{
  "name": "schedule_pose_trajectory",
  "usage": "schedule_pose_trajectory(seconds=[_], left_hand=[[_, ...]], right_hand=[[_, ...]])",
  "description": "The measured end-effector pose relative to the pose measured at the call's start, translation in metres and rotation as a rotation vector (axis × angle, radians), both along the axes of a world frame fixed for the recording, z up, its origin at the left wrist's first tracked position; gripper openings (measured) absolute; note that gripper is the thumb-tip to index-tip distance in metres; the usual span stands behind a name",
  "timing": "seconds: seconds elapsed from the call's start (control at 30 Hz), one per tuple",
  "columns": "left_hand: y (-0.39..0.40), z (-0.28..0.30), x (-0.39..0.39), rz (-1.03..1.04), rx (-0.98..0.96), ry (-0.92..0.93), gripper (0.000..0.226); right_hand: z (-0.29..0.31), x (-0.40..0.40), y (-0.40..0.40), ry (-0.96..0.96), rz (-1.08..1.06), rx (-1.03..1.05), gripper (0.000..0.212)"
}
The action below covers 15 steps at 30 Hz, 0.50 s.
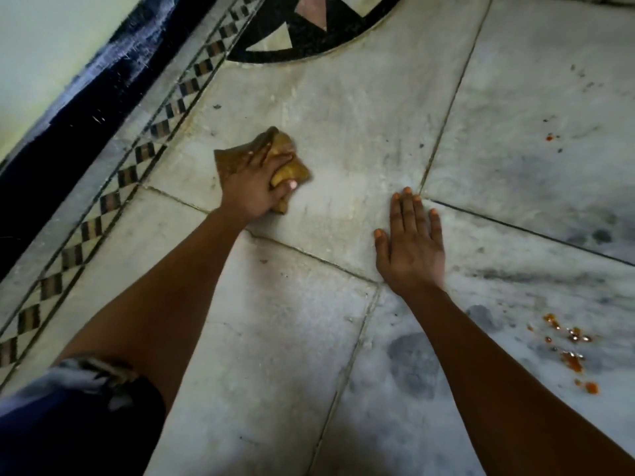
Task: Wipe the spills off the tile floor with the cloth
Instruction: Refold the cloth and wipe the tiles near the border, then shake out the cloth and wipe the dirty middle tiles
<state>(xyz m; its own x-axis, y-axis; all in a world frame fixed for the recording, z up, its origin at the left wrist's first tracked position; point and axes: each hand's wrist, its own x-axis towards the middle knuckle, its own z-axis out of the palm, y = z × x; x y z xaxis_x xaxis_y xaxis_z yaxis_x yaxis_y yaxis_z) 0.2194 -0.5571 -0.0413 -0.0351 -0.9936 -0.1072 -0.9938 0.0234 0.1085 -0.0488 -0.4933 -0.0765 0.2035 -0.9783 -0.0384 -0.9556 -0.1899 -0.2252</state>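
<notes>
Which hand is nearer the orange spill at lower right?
Right. The right hand lies flat on the floor left of the orange spill; the left hand, gripping the cloth, is farther left.

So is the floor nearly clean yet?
Not yet. The tile around the cloth shows no orange, so that part looks done. The left hand grips the cloth on the floor, while the right hand rests flat. Still left: the orange spill beside the right arm and a small orange spot farther off, both untouched.
</notes>
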Motion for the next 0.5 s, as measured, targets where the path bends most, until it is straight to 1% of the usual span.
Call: schedule_pose_trajectory(seconds=[0.07,0.13,0.2,0.23,0.27,0.3,0.33,0.4,0.47,0.5], left_hand=[[0.015,0.009,-0.015,-0.108,-0.029,0.038,0.080],[0.039,0.020,-0.032,-0.126,-0.009,0.061,0.081],[0.063,0.027,-0.052,-0.119,0.032,0.087,0.080],[0.074,0.029,-0.060,-0.107,0.060,0.160,0.075],[0.084,0.034,-0.069,-0.090,0.081,0.274,0.068],[0.093,0.039,-0.077,-0.058,0.104,0.426,0.061],[0.099,0.047,-0.087,-0.005,0.122,0.593,0.053],[0.106,0.065,-0.105,0.126,0.173,0.887,0.041],[0.109,0.095,-0.129,0.181,0.216,1.057,0.030],[0.108,0.115,-0.145,0.177,0.226,1.127,0.025]], right_hand=[[0.003,-0.001,-0.001,-0.004,0.008,0.044,0.072],[0.007,-0.005,-0.005,-0.040,0.012,0.128,0.064],[0.019,-0.012,-0.010,-0.206,-0.006,0.277,0.055],[0.026,-0.017,-0.010,-0.330,-0.028,0.348,0.054],[0.035,-0.025,-0.006,-0.458,-0.059,0.394,0.054],[0.045,-0.033,0.002,-0.561,-0.089,0.425,0.054],[0.058,-0.043,0.012,-0.617,-0.118,0.437,0.054],[0.081,-0.058,0.029,-0.664,-0.156,0.432,0.054],[0.112,-0.074,0.046,-0.721,-0.205,0.409,0.054],[0.129,-0.083,0.051,-0.752,-0.243,0.380,0.054]])
